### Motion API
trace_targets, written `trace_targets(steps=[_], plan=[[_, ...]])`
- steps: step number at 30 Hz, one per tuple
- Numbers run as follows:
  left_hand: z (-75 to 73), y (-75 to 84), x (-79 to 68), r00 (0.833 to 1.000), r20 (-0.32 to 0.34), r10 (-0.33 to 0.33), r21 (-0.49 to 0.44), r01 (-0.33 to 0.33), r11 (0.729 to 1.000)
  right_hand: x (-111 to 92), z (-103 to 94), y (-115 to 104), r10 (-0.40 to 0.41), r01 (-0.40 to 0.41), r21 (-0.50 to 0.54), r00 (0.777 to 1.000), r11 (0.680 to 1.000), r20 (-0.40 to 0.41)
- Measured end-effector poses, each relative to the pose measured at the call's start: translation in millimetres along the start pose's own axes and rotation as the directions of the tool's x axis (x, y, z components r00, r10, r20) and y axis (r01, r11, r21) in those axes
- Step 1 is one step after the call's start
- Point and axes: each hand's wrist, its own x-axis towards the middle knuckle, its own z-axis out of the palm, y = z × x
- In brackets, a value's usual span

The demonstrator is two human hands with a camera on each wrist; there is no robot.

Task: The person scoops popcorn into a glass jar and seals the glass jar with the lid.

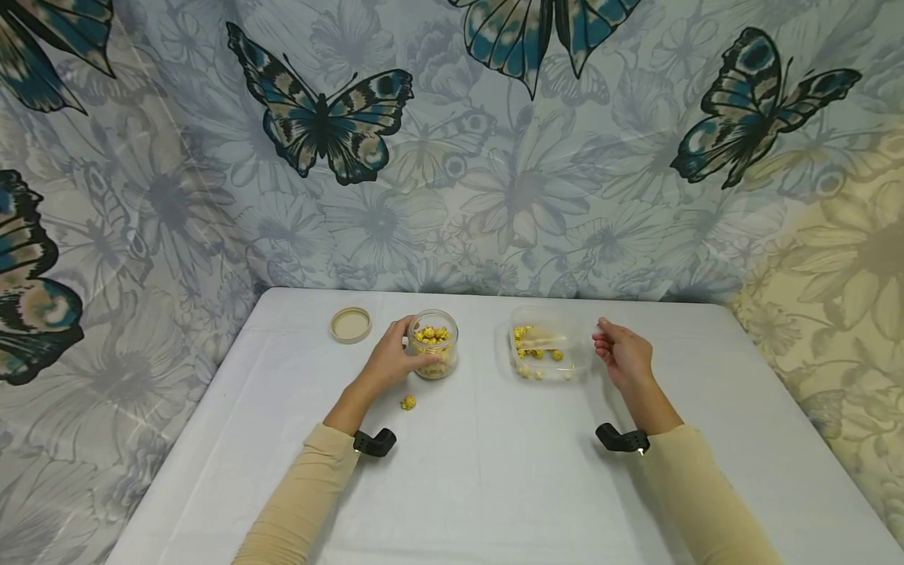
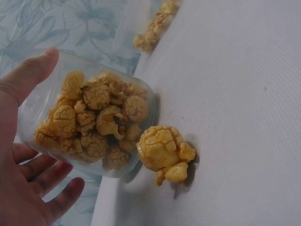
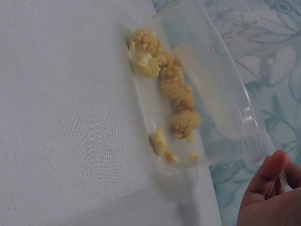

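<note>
My left hand (image 1: 391, 357) grips a clear jar (image 2: 84, 162) filled with golden popcorn (image 2: 96, 99), with the thumb along one side. A single popcorn piece (image 2: 162, 153) lies on the table beside the jar's base. To the right stands a clear plastic container (image 1: 519, 314) holding some popcorn (image 1: 537, 353), mostly toward its left side. My right hand (image 1: 625, 353) is at the container's right edge, its thumb and finger pinching clear plastic at the rim corner. The fingers partly hide that corner.
A round jar lid (image 1: 350, 325) lies on the white-covered table (image 1: 480, 471), to the left of the jar. Behind the table's back edge hangs a butterfly-patterned cloth (image 1: 452, 212). Each wrist carries a black camera mount (image 1: 374, 443).
</note>
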Motion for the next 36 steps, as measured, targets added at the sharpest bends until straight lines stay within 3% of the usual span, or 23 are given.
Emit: trace_targets(steps=[10,16,26,36], plan=[[0.1,-0.5,-0.5,1.000,0.006,-0.005,-0.008,0.005,1.000,-0.1,-2.0,2.3,0.014,-0.015,-0.074,1.000,0.997,-0.023],[0.4,-0.8,-0.1,1.000,0.005,0.003,-0.015,-0.003,1.000,-0.7,-5.9,2.3,0.038,-0.040,-0.068,0.999,0.997,-0.029],[0.8,-1.8,0.3,1.000,0.007,0.016,-0.023,-0.016,1.000,-2.1,-15.0,-3.8,0.073,-0.071,-0.105,0.997,0.992,0.015],[-0.6,-1.7,0.8,1.000,0.021,-0.002,-0.033,0.003,0.999,-0.5,-29.0,-10.7,0.010,-0.011,-0.174,1.000,0.985,-0.008]])
